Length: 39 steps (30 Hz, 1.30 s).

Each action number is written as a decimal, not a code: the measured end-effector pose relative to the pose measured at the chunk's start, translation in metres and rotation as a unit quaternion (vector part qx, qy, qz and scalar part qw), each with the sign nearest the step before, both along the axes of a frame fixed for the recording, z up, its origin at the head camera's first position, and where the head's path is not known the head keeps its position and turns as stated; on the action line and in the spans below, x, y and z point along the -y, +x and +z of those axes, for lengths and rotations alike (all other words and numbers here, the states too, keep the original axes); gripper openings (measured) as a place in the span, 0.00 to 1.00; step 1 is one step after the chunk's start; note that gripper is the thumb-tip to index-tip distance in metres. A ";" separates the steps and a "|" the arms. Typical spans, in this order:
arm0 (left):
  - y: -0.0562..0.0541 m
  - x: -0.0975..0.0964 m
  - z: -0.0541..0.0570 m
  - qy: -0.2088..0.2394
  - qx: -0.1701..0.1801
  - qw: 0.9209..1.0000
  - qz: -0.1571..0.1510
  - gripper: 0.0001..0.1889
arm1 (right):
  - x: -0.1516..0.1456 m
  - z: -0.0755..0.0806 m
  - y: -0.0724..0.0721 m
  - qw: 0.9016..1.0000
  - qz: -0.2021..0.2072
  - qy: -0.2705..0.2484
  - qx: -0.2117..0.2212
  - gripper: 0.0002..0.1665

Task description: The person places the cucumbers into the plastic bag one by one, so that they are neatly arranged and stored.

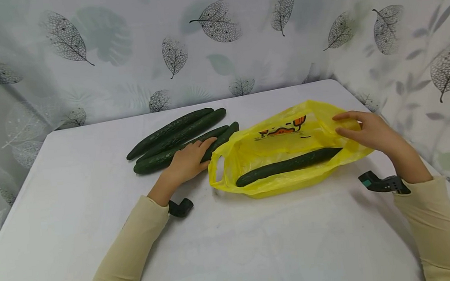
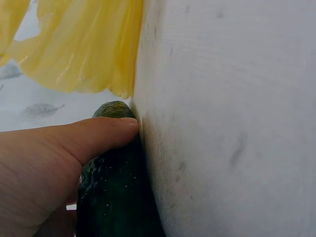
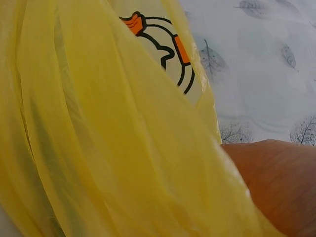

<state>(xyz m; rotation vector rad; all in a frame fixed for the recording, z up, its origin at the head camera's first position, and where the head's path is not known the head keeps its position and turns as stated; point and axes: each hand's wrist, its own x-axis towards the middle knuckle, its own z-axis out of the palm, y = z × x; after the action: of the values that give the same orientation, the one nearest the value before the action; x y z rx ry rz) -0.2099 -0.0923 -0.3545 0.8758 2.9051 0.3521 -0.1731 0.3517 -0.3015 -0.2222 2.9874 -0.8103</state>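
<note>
My left hand (image 1: 188, 161) grips a dark green cucumber (image 1: 222, 140) on the table, beside the bag. In the left wrist view the thumb lies across that cucumber (image 2: 116, 187) near its end, against the white tabletop; the other fingers are mostly hidden. A yellow plastic bag (image 1: 249, 151) lies on its side with its mouth spread, and one cucumber (image 1: 290, 165) is inside it. With my right hand (image 1: 375, 131) I hold the bag's right edge between thumb and fingers. The right wrist view is mostly yellow film (image 3: 123, 148), which hides the fingertips.
Three more cucumbers lie side by side behind and left of my left hand, the farthest cucumber (image 1: 169, 133) toward the back. The white table (image 1: 257, 244) ends at a leaf-printed curtain (image 1: 132, 77) behind and at the right. A bag handle loop (image 1: 216, 183) faces the left hand.
</note>
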 end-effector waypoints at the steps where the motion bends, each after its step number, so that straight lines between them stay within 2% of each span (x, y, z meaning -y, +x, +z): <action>1: 0.000 0.000 0.000 -0.002 -0.004 1.000 -0.002 0.36 | 0.000 0.000 0.000 1.000 0.000 0.003 -0.001 0.28; 12: -0.002 0.000 -0.003 0.004 -0.010 1.000 -0.015 0.35 | -0.001 -0.001 -0.001 1.000 0.002 0.014 -0.016 0.27; 23: 0.002 -0.004 0.000 0.030 0.013 0.999 0.026 0.33 | -0.002 -0.001 -0.001 1.000 0.003 0.007 -0.013 0.27; 31: 0.000 -0.002 0.001 0.045 -0.035 0.998 0.039 0.30 | -0.003 -0.002 0.001 1.000 0.004 0.002 -0.007 0.27; 39: 0.001 -0.002 0.002 0.083 -0.104 0.990 0.050 0.29 | -0.002 -0.002 0.001 1.000 0.001 -0.001 -0.012 0.27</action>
<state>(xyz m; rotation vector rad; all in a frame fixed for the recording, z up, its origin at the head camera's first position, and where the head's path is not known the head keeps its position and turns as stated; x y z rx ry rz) -0.2090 -0.0902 -0.3525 0.8366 3.1583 0.5480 -0.1722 0.3534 -0.3037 -0.2368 3.0087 -0.8165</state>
